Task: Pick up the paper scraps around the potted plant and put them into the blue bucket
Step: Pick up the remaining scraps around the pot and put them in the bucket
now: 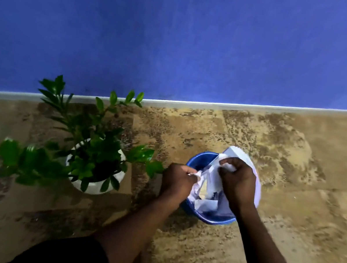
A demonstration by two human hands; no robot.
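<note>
The blue bucket (200, 160) stands on the floor right of the potted plant (97, 164), which has glossy green leaves in a white pot. Both hands hover over the bucket's mouth. My left hand (176, 181) is closed on a crumpled edge of white paper scraps (210, 185). My right hand (238, 181) grips the same bundle from the right. Part of a white sheet pokes out past the bucket's far rim. More paper lies inside the bucket, partly hidden by my hands.
A blue wall with a white skirting strip (219, 104) runs behind the plant and bucket. The mottled brown floor (299, 176) spreads to the right and in front. My dark-clothed knees show at the bottom edge.
</note>
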